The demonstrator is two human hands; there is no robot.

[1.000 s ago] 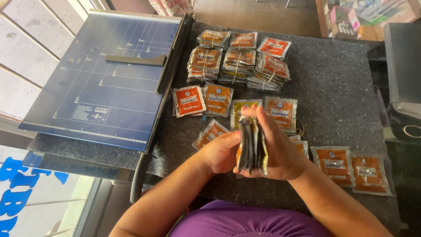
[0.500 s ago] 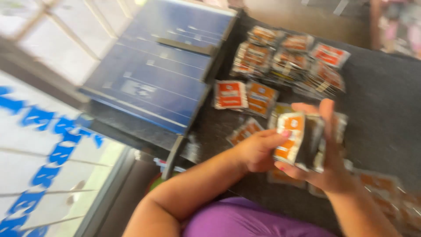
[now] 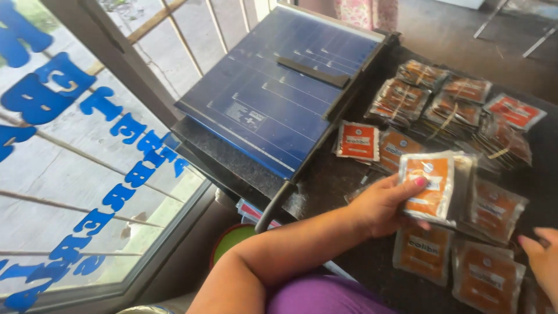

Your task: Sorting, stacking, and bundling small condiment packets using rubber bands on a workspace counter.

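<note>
My left hand (image 3: 381, 203) grips a thick stack of orange and white sachets (image 3: 433, 186) and holds it upright just above the dark counter (image 3: 349, 186). Only the fingers of my right hand (image 3: 540, 259) show at the lower right edge; they are off the stack, apart, and hold nothing that I can see. Loose orange sachets (image 3: 418, 250) lie flat under and around the stack. Bundles of sachets tied with rubber bands (image 3: 447, 107) sit further back on the counter.
A large blue paper cutter (image 3: 279, 87) with a long handle (image 3: 273, 206) fills the left part of the counter. A window with blue lettering (image 3: 87, 151) runs along the left. A green round container (image 3: 229, 241) sits below the counter edge.
My right hand has let go of the stack and moved away to the lower right. The left hand now holds the stack alone. The camera has swung to the left.
</note>
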